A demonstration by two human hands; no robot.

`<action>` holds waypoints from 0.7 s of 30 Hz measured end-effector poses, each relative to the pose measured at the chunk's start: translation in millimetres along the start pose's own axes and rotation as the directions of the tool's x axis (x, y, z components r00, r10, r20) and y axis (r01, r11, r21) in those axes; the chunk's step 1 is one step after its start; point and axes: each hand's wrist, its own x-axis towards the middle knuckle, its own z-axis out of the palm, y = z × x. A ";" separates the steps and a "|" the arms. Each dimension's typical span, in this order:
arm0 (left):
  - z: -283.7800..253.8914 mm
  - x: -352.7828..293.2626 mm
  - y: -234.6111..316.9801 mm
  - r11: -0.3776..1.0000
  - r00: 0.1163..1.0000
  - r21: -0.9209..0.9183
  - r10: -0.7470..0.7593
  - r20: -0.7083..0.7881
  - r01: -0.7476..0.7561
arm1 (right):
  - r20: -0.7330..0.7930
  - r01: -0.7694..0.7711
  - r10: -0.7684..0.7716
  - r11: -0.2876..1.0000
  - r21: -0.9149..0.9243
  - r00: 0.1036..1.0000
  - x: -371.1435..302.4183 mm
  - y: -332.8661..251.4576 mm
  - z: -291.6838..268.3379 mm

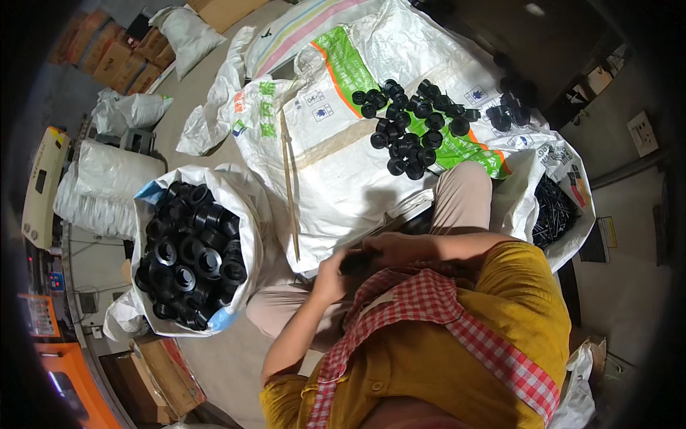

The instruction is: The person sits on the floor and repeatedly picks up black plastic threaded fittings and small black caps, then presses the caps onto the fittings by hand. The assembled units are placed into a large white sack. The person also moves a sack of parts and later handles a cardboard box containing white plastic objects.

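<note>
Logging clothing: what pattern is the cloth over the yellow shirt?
Red-and-white checked cloth, clearest in the head view.

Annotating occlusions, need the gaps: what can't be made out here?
- Dark part, head view: full shape, hidden by the left hand and shadow.
- Right hand, head view: fingertips, lost in shadow and behind the hand itself.
- Fittings in the left sack, head view: lower ones, buried under upper ones.
- Orange machine, head view: cut off by the dark lens rim.
</note>
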 end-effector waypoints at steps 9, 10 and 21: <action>-28.9 -40.3 83.4 0.306 0.670 0.699 0.665 0.330 -0.647 | 0.673 -0.433 -0.138 0.668 0.605 0.727 -43.2 7.9 -42.8; -49.6 -50.1 81.4 0.258 0.705 0.810 0.665 0.247 -0.526 | 0.661 -0.395 -0.160 0.692 0.605 0.733 -49.1 22.4 -56.4; 47.0 9.8 47.1 0.244 0.920 -0.970 -0.380 -0.098 -0.003 | -0.614 0.436 -0.226 0.874 0.215 0.757 12.4 -23.3 0.7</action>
